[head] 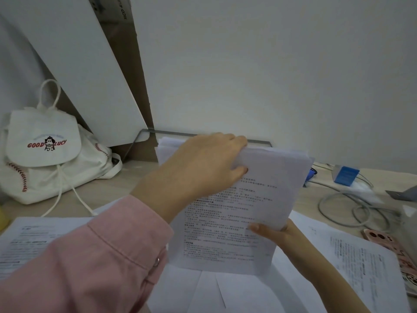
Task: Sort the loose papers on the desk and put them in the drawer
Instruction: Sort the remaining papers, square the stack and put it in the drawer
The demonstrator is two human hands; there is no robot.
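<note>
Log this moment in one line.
left hand: grips stack top | right hand: holds stack edge | sheets: loose on desk

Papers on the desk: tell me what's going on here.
A person holds a stack of papers upright at the desk. The left hand, in a pink sleeve, grips its top edge; the right hand pinches its lower right side. More loose sheets lie flat on the desk on both sides. A white bag sits at the left, a phone at the right. No drawer is in view.
</note>
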